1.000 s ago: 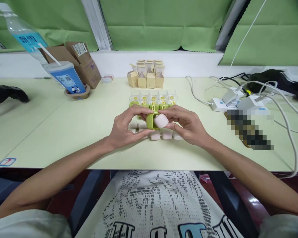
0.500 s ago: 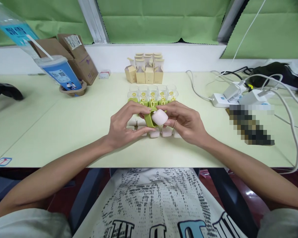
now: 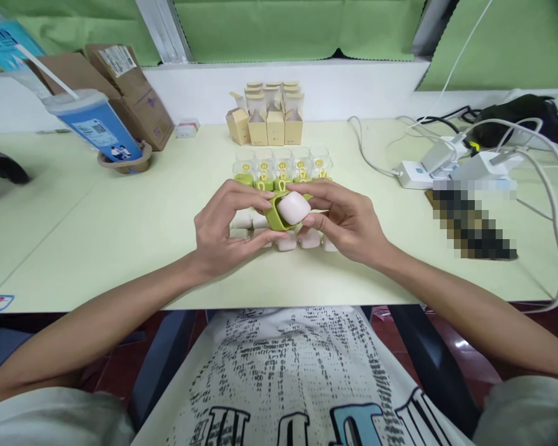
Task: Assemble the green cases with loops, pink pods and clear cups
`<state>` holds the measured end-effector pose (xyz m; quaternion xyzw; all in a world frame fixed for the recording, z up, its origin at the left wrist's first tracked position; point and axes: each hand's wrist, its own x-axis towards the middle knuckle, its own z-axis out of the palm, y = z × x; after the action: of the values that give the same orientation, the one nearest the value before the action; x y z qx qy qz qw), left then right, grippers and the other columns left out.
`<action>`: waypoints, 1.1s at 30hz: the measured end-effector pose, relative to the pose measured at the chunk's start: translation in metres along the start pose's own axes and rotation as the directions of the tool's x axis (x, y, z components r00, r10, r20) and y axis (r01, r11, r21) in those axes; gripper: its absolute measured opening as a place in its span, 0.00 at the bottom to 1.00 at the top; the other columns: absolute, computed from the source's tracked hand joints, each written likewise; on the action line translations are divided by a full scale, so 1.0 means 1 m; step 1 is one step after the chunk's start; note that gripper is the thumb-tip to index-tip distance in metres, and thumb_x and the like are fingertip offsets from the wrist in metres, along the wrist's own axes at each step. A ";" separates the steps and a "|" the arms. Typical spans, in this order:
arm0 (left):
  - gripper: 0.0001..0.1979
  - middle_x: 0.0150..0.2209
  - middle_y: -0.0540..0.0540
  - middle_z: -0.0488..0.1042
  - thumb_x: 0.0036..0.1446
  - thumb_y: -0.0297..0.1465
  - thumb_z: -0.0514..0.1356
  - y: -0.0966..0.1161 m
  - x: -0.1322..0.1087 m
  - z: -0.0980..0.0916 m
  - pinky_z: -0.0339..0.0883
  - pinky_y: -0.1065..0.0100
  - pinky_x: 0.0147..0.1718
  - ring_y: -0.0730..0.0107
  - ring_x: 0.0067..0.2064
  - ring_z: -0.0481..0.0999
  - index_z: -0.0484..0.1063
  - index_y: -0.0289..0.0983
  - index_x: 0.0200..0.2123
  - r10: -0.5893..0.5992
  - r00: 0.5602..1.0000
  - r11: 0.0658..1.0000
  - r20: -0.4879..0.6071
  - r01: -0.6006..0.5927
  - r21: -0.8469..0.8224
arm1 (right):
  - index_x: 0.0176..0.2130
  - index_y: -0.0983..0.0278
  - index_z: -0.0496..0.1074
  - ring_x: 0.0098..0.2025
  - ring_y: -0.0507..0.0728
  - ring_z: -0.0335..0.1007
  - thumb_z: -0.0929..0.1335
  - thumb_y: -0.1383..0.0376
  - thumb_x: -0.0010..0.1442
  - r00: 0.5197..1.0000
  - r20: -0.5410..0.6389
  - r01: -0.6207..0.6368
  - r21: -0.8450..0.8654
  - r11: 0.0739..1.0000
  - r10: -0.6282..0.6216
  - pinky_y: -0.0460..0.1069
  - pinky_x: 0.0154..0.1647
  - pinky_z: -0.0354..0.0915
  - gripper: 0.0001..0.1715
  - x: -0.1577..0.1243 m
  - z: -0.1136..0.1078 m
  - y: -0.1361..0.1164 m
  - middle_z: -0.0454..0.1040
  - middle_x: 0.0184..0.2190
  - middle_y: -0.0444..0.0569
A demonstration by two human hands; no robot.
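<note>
My left hand (image 3: pixel 221 232) is closed around a green open-ended case (image 3: pixel 273 218), thumb below and fingers above. A smooth, pale pink rounded block (image 3: pixel 294 208) sits at the case's opening, partly inside it. My right hand (image 3: pixel 353 220) grips this block from the right with fingers and thumb. Below and behind the hands lie several similar pale pink blocks (image 3: pixel 309 239) and whitish pieces (image 3: pixel 240 219), partly covered by my fingers. Just beyond are several green cases (image 3: pixel 244 179) with loops, and a row of clear containers (image 3: pixel 264 158) with yellow round marks.
Small open tan boxes (image 3: pixel 275 128) stand grouped at the back. To the left are a tilted blue cup (image 3: pixel 100 127) with a straw, a cardboard box (image 3: pixel 139 93) and a bottle (image 3: pixel 4 40). A power strip (image 3: pixel 413 174) with chargers and cables occupies the right side.
The pink block is now deeper in the green case's opening, and the case has turned a little. The whole view has shifted slightly, with the desk higher in the picture.
</note>
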<state>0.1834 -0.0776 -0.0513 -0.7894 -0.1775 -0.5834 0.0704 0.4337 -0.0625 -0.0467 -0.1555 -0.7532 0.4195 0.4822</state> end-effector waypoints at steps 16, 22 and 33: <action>0.23 0.56 0.43 0.78 0.70 0.44 0.72 0.005 0.001 -0.001 0.89 0.66 0.37 0.60 0.56 0.82 0.79 0.50 0.65 -0.187 0.950 0.979 0.249 0.202 -0.036 | 0.52 0.57 0.81 0.59 0.61 0.82 0.79 0.55 0.70 0.999 -0.045 -0.005 -0.116 0.993 -0.001 0.51 0.45 0.85 0.15 0.000 0.002 -0.005 0.84 0.54 0.51; 0.19 0.51 0.44 0.83 0.67 0.44 0.75 0.012 0.001 0.001 0.85 0.70 0.32 0.64 0.50 0.84 0.83 0.45 0.56 -0.289 0.943 0.951 0.165 0.302 -0.059 | 0.49 0.59 0.77 0.55 0.59 0.84 0.80 0.56 0.67 0.999 -0.036 -0.032 -0.087 0.996 0.029 0.50 0.44 0.85 0.17 0.001 0.003 -0.008 0.81 0.56 0.52; 0.18 0.50 0.44 0.87 0.67 0.35 0.74 0.012 0.007 0.001 0.86 0.63 0.41 0.64 0.48 0.87 0.81 0.44 0.59 -0.057 0.981 0.998 0.187 0.056 0.014 | 0.43 0.60 0.76 0.48 0.56 0.83 0.78 0.67 0.61 0.996 -0.025 0.083 -0.227 0.970 -0.091 0.50 0.42 0.86 0.11 -0.001 0.006 -0.011 0.83 0.46 0.49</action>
<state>0.1902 -0.0871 -0.0433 -0.8352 -0.2083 -0.5074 0.0402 0.4305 -0.0726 -0.0401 -0.1834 -0.7935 0.3072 0.4923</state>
